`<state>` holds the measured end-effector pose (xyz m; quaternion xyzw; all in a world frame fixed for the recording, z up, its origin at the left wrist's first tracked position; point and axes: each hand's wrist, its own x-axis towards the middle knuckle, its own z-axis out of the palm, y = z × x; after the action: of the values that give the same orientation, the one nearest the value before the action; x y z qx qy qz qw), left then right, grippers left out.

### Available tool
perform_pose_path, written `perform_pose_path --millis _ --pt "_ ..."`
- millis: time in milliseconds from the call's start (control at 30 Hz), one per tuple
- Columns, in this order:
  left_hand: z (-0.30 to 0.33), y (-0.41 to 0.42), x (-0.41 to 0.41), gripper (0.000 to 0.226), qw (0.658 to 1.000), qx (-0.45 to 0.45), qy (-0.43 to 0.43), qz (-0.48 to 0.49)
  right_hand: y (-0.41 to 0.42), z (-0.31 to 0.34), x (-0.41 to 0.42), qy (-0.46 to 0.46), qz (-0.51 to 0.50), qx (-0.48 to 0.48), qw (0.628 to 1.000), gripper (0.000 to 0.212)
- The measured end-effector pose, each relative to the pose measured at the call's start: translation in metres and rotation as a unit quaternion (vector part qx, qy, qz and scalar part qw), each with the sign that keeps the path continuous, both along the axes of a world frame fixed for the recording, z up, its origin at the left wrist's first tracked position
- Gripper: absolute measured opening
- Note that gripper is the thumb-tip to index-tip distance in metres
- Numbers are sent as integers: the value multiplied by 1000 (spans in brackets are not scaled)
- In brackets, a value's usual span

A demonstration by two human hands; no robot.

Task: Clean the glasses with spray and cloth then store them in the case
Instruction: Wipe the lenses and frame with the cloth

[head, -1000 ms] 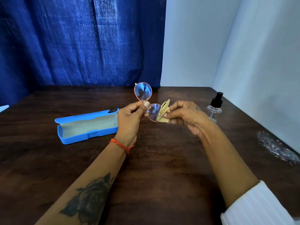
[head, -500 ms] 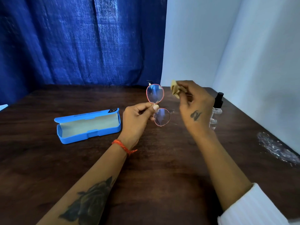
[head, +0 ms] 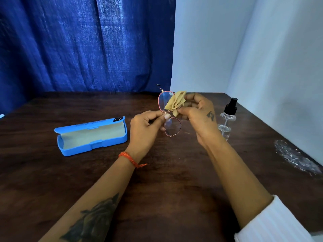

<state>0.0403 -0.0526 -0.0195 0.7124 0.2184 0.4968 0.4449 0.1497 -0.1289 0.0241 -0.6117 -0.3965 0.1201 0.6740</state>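
Upright, the pink-rimmed glasses [head: 172, 126] have a yellow cloth [head: 175, 103] over the upper lens.

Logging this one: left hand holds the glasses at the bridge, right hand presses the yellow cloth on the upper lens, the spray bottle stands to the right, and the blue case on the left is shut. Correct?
One error: the blue case is not shut. The head view shows its lid hinged back and the pale lining exposed. The rest holds: the left hand holds the glasses at the bridge, the right hand presses the yellow cloth on the upper lens, and the spray bottle stands to the right.

Both forearms reach forward, left hand [head: 146, 127] in a pinching grip, right hand [head: 197, 114] raised with fingers pinched.
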Motion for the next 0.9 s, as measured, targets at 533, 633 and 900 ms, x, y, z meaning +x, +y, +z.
perform_pose_path --millis 533,633,900 --pt "2 -2 -3 9 975 184 80 93 -2 -8 -11 -654 -132 133 733 20" --pt "4 -2 -5 5 970 208 84 95 -2 -14 -8 -677 -126 99 718 18" --pt "4 -5 -2 12 968 222 76 92 1 -10 -2 -628 -192 93 748 11"
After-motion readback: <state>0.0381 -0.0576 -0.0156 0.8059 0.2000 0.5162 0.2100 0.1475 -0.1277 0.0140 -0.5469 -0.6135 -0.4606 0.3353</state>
